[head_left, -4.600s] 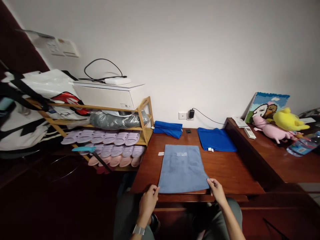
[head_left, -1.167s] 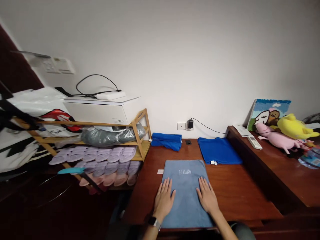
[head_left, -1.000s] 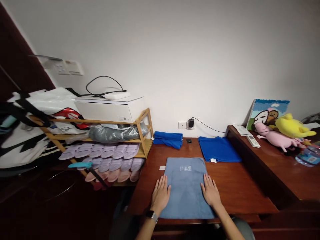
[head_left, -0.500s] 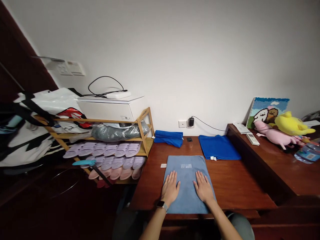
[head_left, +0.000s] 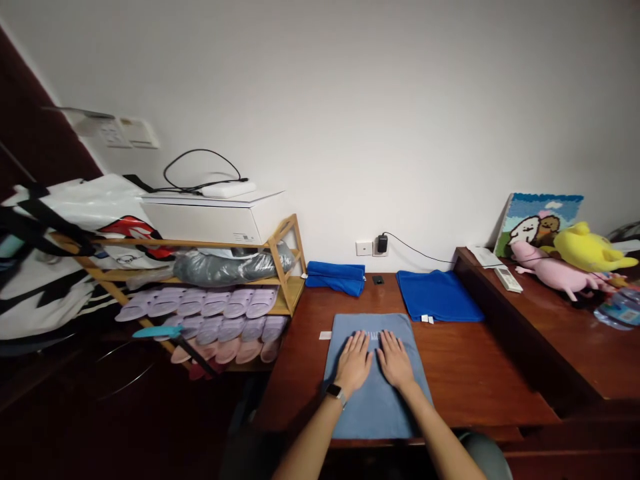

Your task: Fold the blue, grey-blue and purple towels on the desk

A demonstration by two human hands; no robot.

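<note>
A grey-blue cloth [head_left: 375,407] lies flat on the brown wooden table [head_left: 470,373], with white lettering near its far edge and a white tag at its left side. My left hand [head_left: 354,363] rests palm down on the left half of the cloth, fingers stretched out, a watch on the wrist. On the right half lies my right hand [head_left: 396,360], also flat with its fingers extended. Both hands partly cover the lettering. Neither one grips anything.
Behind the cloth lie a folded blue cloth [head_left: 335,277] and a wider blue cloth [head_left: 437,295]. A wooden rack [head_left: 295,293] with slippers stands left. On the raised surface at right are a remote [head_left: 509,279], plush toys [head_left: 555,270] and a bottle [head_left: 619,310].
Both hands have slid forward and closer together over the cloth, onto the lettering. The view has shifted slightly.
</note>
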